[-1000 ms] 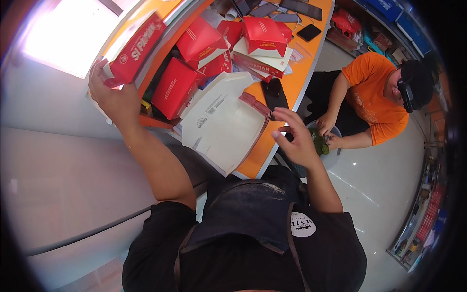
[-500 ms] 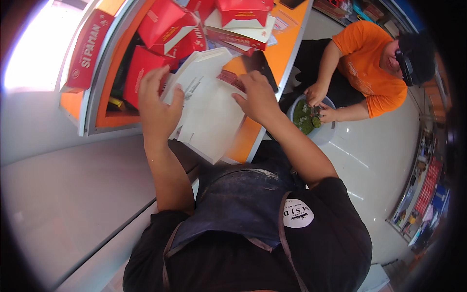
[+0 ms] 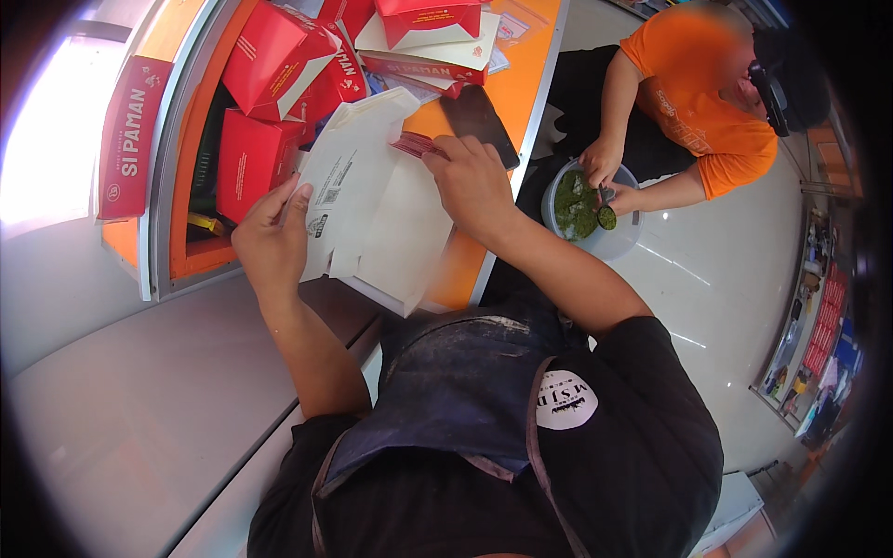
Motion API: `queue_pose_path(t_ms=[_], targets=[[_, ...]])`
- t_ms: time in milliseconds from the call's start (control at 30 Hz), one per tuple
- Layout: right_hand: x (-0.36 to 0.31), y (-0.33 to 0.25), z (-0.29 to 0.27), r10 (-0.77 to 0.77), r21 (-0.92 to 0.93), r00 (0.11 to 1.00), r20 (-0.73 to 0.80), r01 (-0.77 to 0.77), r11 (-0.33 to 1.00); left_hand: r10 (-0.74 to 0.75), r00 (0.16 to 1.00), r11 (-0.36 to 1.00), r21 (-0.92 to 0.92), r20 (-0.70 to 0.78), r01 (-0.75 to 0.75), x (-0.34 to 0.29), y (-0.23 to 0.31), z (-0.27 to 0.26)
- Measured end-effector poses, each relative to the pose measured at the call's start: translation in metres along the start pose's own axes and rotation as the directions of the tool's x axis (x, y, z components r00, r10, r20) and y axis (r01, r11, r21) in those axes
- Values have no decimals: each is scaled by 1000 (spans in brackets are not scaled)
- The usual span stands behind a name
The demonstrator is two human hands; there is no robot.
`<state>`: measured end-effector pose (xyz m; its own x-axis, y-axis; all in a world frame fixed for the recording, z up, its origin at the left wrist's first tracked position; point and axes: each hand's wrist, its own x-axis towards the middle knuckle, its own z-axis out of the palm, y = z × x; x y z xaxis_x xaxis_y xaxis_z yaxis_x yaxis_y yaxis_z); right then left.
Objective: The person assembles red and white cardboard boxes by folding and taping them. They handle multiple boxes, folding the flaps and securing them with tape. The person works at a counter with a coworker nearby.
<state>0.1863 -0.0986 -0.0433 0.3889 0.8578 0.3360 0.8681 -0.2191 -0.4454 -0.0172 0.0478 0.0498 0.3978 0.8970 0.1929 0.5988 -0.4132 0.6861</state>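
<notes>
A partly folded cardboard box blank with its pale side showing lies across the counter in front of me. My left hand pinches its left edge, thumb on top and fingers beneath. My right hand is closed at the far right edge of the same blank, beside a small dark red striped flap. Its fingertips are partly hidden behind the knuckles. Just beyond that hand, a black phone lies flat.
Red folded boxes pile up at the back left of the orange counter. Another red box stands at far left. To the right, a person in orange works over a bucket of green stuff, holding a small scoop.
My left hand has moved left and down and now grips the blank's edge. The right hand has shifted slightly left and closed at its edge. The whole view has shifted a little.
</notes>
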Motion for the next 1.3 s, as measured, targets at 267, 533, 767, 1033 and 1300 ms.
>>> queue_pose_path(t_ms=[267, 533, 767, 1033, 1300], targets=[[-2, 0, -8, -16, 70, 999, 41, 13, 997, 133, 990, 989, 59, 34, -135, 0, 11, -13], [-9, -12, -15, 31, 172, 999, 11, -33, 985, 6, 973, 999, 32, 232, -13, -4, 24, -38], [-1, -8, -20, -18, 278, 993, 114, -15, 960, 137, 937, 990, -34, 322, -133, -9, 29, -56], [-3, -13, -56, -15, 415, 998, 61, -12, 910, 192, 954, 974, -166, 230, -156, -13, 32, -80], [3, 39, -112, 314, 575, 943, 109, -318, 754, 741, 657, 545, -445, -142, -711, -13, 31, -87]])
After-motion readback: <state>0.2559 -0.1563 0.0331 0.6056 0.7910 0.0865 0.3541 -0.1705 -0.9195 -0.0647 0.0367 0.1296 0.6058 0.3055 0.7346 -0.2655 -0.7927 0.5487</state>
